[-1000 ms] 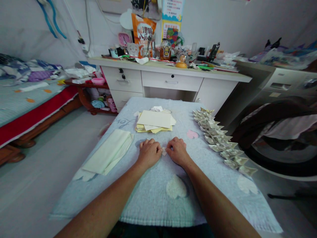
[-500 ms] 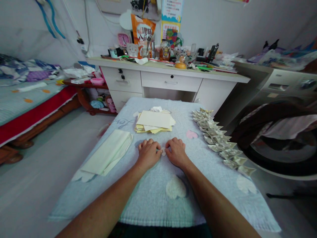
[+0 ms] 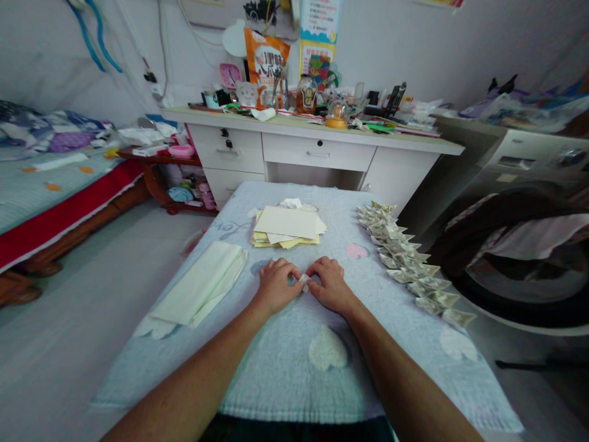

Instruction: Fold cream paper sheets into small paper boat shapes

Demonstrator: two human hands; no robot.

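Mid-table on the pale blue cloth-covered tabletop [image 3: 285, 380], we pinch a small, light, crease-prone folded white paper piece [image 3: 304, 282] by its edges, left hand [image 3: 275, 285] and right hand [image 3: 329, 283] both closed on it.

A cluttered white desk [image 3: 317, 144] stands beyond the table, a bed [image 3: 50, 184] at left.

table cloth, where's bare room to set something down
Free: the near cloth below both hands, and the strip between the pale folded sheet and left hand. Crowded: the paper stack ahead, the folded-piece row along the right.
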